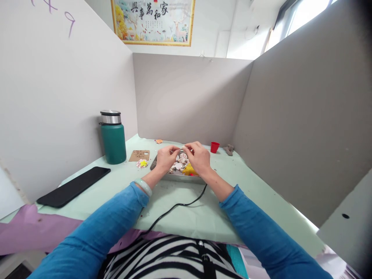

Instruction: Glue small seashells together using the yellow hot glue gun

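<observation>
Over a shallow metal tray [183, 178], my left hand [166, 159] and my right hand [199, 158] meet with fingertips nearly touching. Both are closed in a pinch around something small and pale, mostly hidden by the fingers. Beneath them the tray holds several white and speckled flat pieces [178, 166], and a yellow piece [189, 169] lies toward its right side. Left of the tray sits a round speckled piece with a yellow flower shape [142, 163], beside a brown card [139, 155] with dark marks.
A green bottle [113, 141] stands at the left, behind a black phone-like slab [74, 186]. A red cup [214, 147] and a grey lump [229, 150] are at the back right, an orange piece [158, 141] at the back. A black cable [177, 204] crosses the front. Grey panels [188, 97] enclose the table.
</observation>
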`<state>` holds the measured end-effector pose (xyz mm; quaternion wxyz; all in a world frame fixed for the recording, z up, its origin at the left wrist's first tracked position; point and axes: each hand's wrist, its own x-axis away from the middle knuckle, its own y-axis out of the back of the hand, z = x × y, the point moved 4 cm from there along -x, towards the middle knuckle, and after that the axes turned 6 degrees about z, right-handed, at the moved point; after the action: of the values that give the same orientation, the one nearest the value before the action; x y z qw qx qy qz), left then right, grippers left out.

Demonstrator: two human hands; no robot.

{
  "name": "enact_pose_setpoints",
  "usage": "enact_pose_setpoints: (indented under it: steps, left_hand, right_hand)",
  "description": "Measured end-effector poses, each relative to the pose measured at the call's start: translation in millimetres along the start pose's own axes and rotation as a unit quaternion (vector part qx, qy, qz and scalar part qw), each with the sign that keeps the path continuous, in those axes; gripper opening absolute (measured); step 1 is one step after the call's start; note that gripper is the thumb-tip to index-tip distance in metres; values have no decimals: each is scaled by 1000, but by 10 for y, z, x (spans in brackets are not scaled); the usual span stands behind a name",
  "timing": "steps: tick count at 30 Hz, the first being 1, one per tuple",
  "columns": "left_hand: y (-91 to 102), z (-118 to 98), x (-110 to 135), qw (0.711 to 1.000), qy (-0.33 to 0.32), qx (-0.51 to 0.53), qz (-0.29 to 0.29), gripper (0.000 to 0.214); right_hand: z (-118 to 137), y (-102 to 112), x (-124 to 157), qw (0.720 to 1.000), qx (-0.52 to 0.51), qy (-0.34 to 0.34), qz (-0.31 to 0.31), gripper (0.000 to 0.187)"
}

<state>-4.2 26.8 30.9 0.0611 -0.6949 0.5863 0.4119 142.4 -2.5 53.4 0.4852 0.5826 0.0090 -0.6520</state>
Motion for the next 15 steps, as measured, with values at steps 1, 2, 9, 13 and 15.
enact_pose_setpoints:
  steps: [1,2,9,13,15]
  left_hand:
    - [-3,3,0,1000,1,7,4,19]
    - [-6,6,1,1000,1,14,7,19]
    - [-42,38,-9,997,4,73,24,23]
    - [-69,78,-35,992,33,121,33,23]
    - [-74,86,-43,987,45,151,36,23]
  right_hand:
    - [2,-7,6,1000,2,1,-2,25]
    - [7,-13,14,1000,5,0,-3,25]
    - [51,-31,52,999,41,12,-20,25]
    - [45,-37,50,997,65,27,-33,24]
    - [43,-43,50,996,77,35,-36,24]
